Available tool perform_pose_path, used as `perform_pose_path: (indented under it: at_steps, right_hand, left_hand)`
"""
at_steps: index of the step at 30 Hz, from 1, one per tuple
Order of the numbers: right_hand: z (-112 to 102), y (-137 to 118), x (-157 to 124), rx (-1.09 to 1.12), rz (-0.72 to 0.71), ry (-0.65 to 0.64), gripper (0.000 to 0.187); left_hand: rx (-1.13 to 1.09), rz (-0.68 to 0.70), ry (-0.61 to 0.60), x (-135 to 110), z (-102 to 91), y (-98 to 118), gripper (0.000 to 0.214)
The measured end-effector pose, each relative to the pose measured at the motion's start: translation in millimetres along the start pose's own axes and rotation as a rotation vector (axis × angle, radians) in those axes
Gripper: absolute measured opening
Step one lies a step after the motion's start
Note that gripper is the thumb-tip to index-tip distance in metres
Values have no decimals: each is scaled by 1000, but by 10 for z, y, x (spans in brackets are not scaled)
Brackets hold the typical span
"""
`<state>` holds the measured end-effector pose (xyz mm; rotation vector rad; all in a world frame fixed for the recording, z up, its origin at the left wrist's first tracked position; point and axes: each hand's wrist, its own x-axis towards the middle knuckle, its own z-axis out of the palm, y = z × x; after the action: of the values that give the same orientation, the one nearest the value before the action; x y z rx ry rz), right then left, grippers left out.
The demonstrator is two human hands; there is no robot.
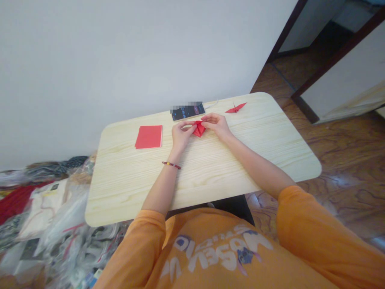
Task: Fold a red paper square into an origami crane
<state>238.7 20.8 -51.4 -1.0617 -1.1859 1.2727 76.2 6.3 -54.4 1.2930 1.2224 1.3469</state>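
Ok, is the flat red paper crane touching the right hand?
No, the flat red origami paper crane lies on the pale wood-grain tabletop, apart from the bare right hand.

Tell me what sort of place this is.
Likely a room in a home: a small wood-grain table, patterned brown flooring, and plastic bags heaped on the floor beside it.

Orange short-sleeved T-shirt (210,249), beaded bracelet (171,165)
White lettering (216,251) and a small cartoon figure (246,256) cross the chest; dark red and yellow beads circle the left wrist (173,155).
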Motion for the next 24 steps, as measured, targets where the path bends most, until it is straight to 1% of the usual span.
perform_pose_path:
  at_steps: [4,6,8,10,14,20,24]
  right_hand:
    - [10,13,-2,-81,-75,42,22]
    - [25,7,-11,-138,-106,70,17]
    - [41,-7,-25,-188,-139,100,16]
    - [53,-20,-40,-213,-178,121,19]
    - [54,-24,-63,-254,-220,134,24]
    - [60,-32,-104,-362,-255,155,15]
    - [87,-59,-128,-387,-291,164,13]
  left_hand:
    - [9,121,-24,-29,44,22,12]
    - [29,160,-20,-57,71,34,11]
    - [43,187,0,-87,96,49,13]
    - [47,211,14,-115,115,68,17]
    - [28,223,23,-142,136,103,23]
    - [6,211,38,-134,146,101,24]
    - [-7,218,43,-142,153,80,24]
